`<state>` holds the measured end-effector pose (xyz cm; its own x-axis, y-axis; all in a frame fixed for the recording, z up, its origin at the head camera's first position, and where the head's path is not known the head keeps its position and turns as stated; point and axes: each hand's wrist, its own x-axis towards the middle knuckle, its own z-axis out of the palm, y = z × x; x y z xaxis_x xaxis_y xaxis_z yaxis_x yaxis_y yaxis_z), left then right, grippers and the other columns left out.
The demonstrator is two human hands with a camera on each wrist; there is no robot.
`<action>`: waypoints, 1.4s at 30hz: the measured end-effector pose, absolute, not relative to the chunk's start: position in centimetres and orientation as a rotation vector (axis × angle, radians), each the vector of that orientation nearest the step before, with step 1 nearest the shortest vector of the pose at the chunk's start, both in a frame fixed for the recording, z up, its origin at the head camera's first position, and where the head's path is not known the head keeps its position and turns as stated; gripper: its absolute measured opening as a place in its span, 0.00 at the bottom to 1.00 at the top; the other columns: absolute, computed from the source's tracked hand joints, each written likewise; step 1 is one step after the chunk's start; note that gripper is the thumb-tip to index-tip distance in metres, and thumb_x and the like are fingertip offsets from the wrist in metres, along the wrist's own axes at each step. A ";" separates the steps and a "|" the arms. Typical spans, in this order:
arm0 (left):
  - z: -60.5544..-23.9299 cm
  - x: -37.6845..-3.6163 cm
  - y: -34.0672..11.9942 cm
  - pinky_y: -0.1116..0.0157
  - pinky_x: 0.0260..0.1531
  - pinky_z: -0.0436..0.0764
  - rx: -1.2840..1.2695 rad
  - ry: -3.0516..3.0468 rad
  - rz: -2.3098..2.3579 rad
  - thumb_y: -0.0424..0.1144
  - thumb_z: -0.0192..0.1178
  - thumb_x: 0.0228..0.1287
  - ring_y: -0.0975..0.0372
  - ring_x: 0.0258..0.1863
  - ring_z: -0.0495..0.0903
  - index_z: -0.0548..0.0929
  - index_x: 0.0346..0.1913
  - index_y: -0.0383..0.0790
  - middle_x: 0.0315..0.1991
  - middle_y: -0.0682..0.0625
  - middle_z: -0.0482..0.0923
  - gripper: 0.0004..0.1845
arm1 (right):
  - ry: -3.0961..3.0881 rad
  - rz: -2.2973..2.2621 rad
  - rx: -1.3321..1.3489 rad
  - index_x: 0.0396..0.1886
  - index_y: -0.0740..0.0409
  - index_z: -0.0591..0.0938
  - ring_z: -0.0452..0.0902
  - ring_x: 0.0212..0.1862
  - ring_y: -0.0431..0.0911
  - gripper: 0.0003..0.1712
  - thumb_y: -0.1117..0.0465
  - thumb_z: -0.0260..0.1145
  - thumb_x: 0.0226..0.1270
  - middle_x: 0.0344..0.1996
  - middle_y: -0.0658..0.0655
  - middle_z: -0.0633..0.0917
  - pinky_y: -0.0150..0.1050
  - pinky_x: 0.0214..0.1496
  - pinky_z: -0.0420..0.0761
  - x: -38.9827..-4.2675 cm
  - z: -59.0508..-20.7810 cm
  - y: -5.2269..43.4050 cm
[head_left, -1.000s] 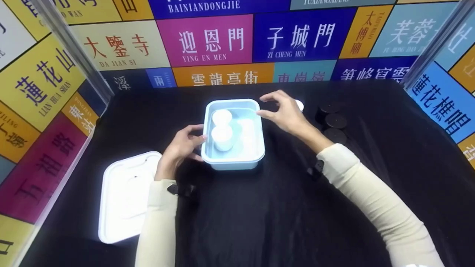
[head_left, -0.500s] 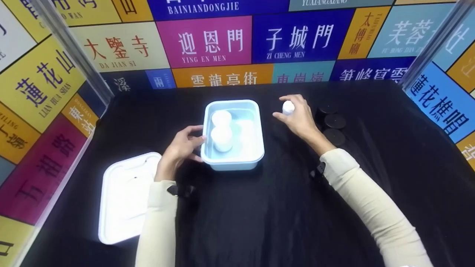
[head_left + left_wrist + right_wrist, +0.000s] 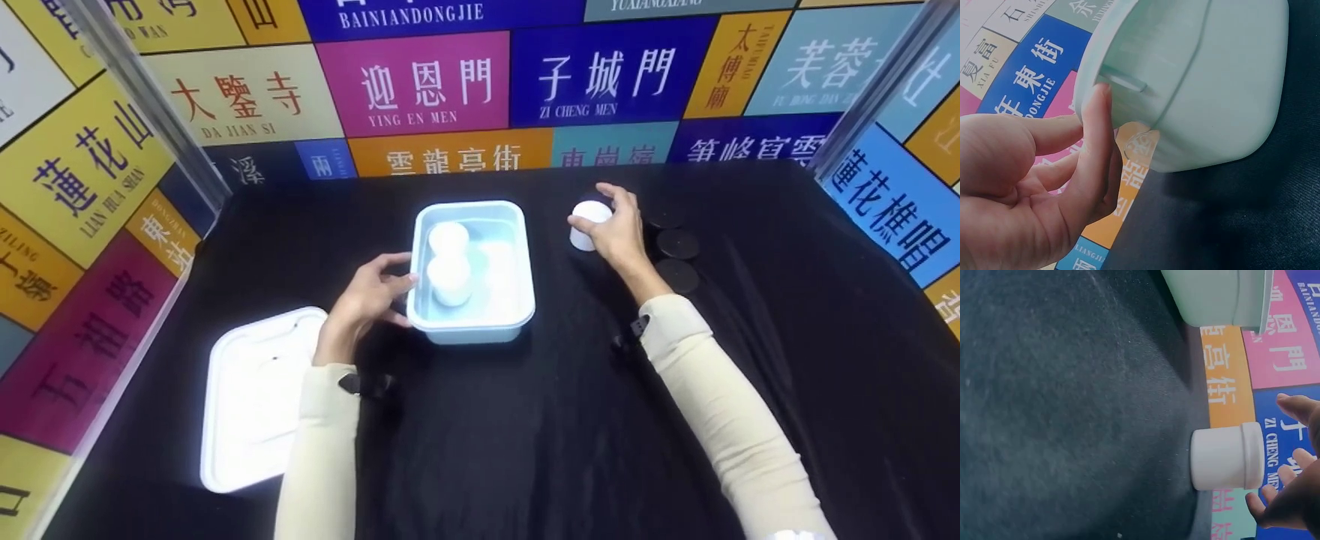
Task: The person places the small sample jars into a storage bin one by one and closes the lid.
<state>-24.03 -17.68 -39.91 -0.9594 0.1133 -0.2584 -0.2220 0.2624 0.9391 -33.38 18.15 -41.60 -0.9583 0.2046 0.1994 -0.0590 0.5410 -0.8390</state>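
My left hand point(image 3: 371, 289) pinches the left rim of a pale green-blue plastic container point(image 3: 476, 335), thumb over the edge, fingers against the outer wall. Inside that container, along its left side, sit two white jars point(image 3: 451, 281). To the right, a third white jar point(image 3: 591, 211) stands upright on the black cloth. My right hand point(image 3: 624, 232) is spread around this jar, thumb in front and fingers behind. In the right wrist view a gap shows between the fingers point(image 3: 1292, 405) and the jar's wide collar point(image 3: 1252, 455).
A white lid point(image 3: 251, 405) lies on the cloth at the left, partly under my left forearm. Three black round pieces point(image 3: 677, 244) stand in a row just right of my right hand. Printed panels point(image 3: 427, 82) wall off the back and both sides.
My right hand has moved right, from beside the container's right rim to around the third white jar. The left hand and the container have stayed in place.
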 end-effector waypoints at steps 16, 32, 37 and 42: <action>-39.8 -24.1 -17.5 0.59 0.25 0.91 -0.080 2.247 1.766 0.36 0.57 0.75 0.56 0.38 0.85 0.66 0.73 0.41 0.52 0.35 0.79 0.27 | -2.579 1.516 -0.416 0.77 0.59 0.58 0.62 0.74 0.57 0.51 0.55 0.75 0.60 0.74 0.66 0.64 0.48 0.80 0.64 -34.1 -42.9 18.0; -39.8 -24.0 -17.6 0.60 0.25 0.91 -0.086 2.238 1.775 0.36 0.57 0.74 0.57 0.36 0.85 0.66 0.73 0.40 0.50 0.37 0.79 0.27 | -2.600 1.451 -0.313 0.72 0.62 0.65 0.67 0.71 0.56 0.45 0.54 0.75 0.60 0.70 0.64 0.72 0.48 0.78 0.67 -33.9 -41.9 17.2; -39.9 -24.0 -17.6 0.60 0.24 0.91 -0.088 2.249 1.772 0.36 0.57 0.74 0.57 0.35 0.85 0.66 0.73 0.40 0.49 0.37 0.79 0.27 | -2.567 1.515 -0.267 0.72 0.62 0.66 0.68 0.71 0.55 0.44 0.55 0.75 0.60 0.70 0.64 0.72 0.47 0.78 0.68 -33.6 -41.0 16.7; -39.9 -24.0 -17.6 0.60 0.24 0.91 -0.095 2.261 1.759 0.36 0.57 0.74 0.57 0.36 0.85 0.66 0.73 0.40 0.49 0.36 0.80 0.27 | -2.535 1.591 -0.255 0.73 0.61 0.65 0.67 0.71 0.54 0.45 0.56 0.75 0.60 0.71 0.63 0.71 0.45 0.78 0.67 -33.2 -39.9 16.4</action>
